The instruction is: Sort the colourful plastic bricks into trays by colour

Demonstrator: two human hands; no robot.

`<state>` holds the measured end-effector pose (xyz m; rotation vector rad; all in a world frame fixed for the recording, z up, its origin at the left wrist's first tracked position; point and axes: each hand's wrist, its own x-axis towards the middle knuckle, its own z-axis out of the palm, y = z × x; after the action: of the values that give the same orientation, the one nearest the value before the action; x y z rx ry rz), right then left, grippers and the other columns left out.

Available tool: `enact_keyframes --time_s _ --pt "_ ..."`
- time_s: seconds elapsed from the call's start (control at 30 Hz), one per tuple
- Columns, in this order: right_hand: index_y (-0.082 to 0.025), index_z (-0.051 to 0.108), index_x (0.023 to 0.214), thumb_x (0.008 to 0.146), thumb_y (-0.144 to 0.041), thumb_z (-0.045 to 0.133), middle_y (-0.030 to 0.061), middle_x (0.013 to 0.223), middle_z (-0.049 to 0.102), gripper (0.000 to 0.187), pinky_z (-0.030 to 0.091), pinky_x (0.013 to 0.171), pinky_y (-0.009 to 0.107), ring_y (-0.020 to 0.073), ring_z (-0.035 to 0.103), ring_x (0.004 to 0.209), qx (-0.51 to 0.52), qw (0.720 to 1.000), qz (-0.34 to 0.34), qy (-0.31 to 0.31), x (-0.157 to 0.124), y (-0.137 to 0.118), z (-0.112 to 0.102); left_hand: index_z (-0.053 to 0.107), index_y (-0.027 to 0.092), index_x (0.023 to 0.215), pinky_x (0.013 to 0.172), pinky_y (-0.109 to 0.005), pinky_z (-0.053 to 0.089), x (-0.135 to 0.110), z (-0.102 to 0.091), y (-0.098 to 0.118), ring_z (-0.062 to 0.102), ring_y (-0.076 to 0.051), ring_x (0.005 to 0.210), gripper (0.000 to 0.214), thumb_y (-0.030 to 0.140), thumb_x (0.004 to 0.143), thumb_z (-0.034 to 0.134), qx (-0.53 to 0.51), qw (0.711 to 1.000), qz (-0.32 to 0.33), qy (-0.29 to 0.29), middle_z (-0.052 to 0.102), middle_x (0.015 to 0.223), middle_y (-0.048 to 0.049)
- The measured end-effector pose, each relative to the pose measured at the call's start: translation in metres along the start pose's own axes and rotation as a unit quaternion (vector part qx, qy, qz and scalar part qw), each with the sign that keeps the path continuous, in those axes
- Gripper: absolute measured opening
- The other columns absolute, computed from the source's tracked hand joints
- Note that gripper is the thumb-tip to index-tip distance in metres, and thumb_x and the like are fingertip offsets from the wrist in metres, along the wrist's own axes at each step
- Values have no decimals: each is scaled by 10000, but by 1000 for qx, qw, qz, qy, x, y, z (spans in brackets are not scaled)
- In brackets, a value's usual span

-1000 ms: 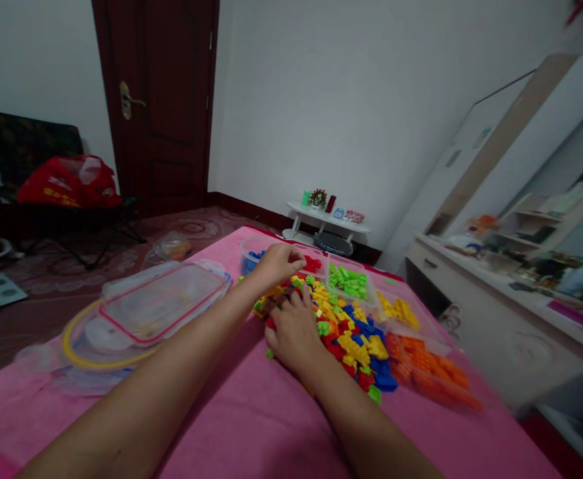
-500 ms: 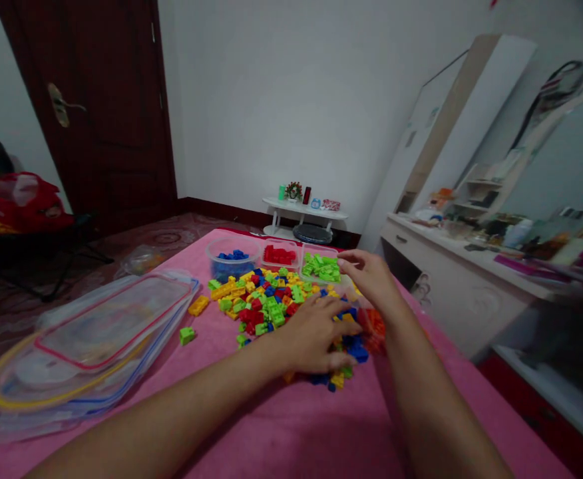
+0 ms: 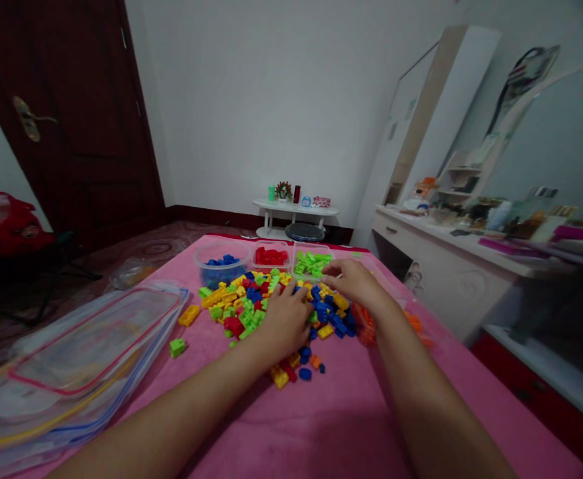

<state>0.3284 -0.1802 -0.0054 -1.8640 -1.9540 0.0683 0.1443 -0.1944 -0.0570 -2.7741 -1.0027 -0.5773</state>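
Note:
A mixed pile of toy building blocks [image 3: 241, 311] in yellow, green, red and blue lies on the pink cloth. My left hand [image 3: 287, 320] rests over the middle of it, fingers apart and reaching down among the blocks; their tips are partly hidden. My right hand [image 3: 355, 285] hovers at the pile's right side, just in front of the clear container of green blocks [image 3: 312, 264]. Its thumb and fingers are apart, and I see nothing held. Beneath the right wrist sits a container of orange blocks [image 3: 364, 324], partly covered by the forearm.
Blue blocks fill part of a round clear tub [image 3: 221, 271]; red blocks lie in a clear box [image 3: 270, 257]. Clear lids [image 3: 96, 339] are stacked at the left. A green block [image 3: 177, 347] and a yellow block [image 3: 189, 315] lie loose beside them. A dressing table [image 3: 451, 246] stands at right.
My left hand has drawn left across the pile, uncovering blue and yellow blocks on the right. My right hand stays near the green container. The view has shifted slightly.

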Motion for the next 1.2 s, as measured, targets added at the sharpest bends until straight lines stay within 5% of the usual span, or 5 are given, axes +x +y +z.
enact_keyframes --time_s 0.4,0.53,0.67,0.9,1.2 --pt "-230 687 991 730 -255 616 40 986 690 272 434 768 248 180 619 910 -41 997 -23 -60 -6 -29 27 670 232 1067 826 -268 435 8 -11 -81 610 -194 963 387 464 847 452 -163 984 -73 -12 682 1059 -52" --pt "-225 696 966 728 -257 611 47 982 693 255 437 763 255 192 625 906 -44 995 -40 -81 -6 -33 33 699 237 996 768 -277 452 2 -39 -117 633 -207 892 313 387 828 482 -81 969 -230 30 707 972 -59" --pt "-225 703 950 736 -252 608 55 977 700 236 441 768 256 197 629 906 -39 995 -37 -80 -3 -31 36 728 267 876 738 -289 463 -13 -62 -145 637 -235 890 216 302 691 623 53 926 -368 -69 711 951 -69" --pt "-209 600 1198 724 -133 549 88 1211 606 482 402 940 338 239 549 1115 -40 996 -66 -54 -5 -27 50 715 264 928 747 -325 479 -18 -56 -137 625 -275 954 342 237 590 670 69 922 -318 -210 679 1068 -85" --pt "-181 597 1198 761 -40 424 75 1186 618 491 364 958 295 188 523 1111 -8 987 -156 -30 -7 -42 84 708 205 859 634 -242 441 1 -52 -107 632 -182 769 257 205 694 511 -47 971 -234 -10 707 838 -54"
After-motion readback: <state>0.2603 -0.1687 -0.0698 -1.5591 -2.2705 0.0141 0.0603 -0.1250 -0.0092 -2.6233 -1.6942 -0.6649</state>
